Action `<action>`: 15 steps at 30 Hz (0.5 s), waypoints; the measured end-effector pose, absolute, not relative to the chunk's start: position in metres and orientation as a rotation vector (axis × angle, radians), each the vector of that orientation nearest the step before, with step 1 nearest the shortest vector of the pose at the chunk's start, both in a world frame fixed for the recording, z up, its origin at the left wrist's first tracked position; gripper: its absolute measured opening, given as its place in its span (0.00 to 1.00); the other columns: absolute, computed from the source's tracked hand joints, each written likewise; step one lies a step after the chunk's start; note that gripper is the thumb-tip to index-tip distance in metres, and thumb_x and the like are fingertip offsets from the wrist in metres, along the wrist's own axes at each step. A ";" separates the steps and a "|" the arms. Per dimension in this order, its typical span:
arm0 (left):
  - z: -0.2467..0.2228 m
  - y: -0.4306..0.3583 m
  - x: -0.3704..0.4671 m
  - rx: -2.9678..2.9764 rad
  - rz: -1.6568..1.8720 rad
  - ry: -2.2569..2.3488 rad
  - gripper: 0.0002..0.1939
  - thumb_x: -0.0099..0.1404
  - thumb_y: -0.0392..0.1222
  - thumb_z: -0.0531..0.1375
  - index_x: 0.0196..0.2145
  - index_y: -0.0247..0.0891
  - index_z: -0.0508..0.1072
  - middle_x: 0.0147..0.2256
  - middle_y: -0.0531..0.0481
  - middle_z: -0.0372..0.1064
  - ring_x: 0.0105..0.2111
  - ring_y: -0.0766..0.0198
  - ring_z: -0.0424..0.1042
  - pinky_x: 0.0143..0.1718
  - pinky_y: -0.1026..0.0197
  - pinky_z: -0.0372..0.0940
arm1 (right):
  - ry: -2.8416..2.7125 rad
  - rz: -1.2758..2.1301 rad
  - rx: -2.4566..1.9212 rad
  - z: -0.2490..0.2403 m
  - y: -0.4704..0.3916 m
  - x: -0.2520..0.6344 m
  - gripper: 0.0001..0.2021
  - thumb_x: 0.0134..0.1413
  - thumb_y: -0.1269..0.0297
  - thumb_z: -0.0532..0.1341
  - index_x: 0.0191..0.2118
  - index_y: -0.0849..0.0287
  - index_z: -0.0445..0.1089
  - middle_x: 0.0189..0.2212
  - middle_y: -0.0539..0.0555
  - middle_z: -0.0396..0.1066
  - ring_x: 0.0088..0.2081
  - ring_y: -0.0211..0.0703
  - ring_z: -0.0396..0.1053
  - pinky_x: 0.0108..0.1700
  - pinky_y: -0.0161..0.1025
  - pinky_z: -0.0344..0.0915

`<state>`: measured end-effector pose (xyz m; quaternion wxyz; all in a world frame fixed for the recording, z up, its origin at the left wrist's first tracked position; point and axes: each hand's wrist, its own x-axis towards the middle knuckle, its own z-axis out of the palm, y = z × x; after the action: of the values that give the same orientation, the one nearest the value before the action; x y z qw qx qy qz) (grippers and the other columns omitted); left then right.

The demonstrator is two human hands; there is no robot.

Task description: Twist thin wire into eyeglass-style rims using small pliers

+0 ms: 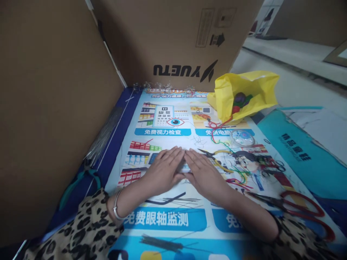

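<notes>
My left hand [166, 169] lies flat on the printed poster sheet [184, 202], palm down, its fingers stretched out and holding nothing visible. My right hand [204, 171] mirrors it, also flat and open, with the fingertips and thumbs of both hands meeting or nearly meeting. Just beyond the right fingers lie yellow-handled pliers [223, 164]. Thin dark wires [179, 200] are scattered on the sheet below the hands. What may be under the palms is hidden.
Red-handled scissors [300, 206] lie at the right; teal-handled pliers [78, 182] and a wire bundle [104, 135] at the left. Another wire bundle [162, 242] lies in front. A yellow bag [225, 97] holds coloured balls. Cardboard walls [162, 39] stand behind and left.
</notes>
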<state>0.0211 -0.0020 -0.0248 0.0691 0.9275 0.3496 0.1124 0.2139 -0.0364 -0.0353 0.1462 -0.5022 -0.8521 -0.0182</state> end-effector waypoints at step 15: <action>-0.028 -0.004 0.015 2.851 0.087 1.167 0.37 0.64 0.61 0.40 0.62 0.33 0.47 0.63 0.41 0.41 0.63 0.53 0.38 0.59 0.47 0.38 | -2.540 0.011 -1.485 -0.047 -0.037 0.220 0.32 0.58 0.52 0.47 0.62 0.69 0.44 0.61 0.66 0.47 0.62 0.52 0.42 0.60 0.51 0.47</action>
<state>0.0154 -0.0043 -0.0280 0.0302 0.9247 0.3784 0.0283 0.2195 -0.0371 -0.0467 0.0992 -0.5022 -0.8590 0.0039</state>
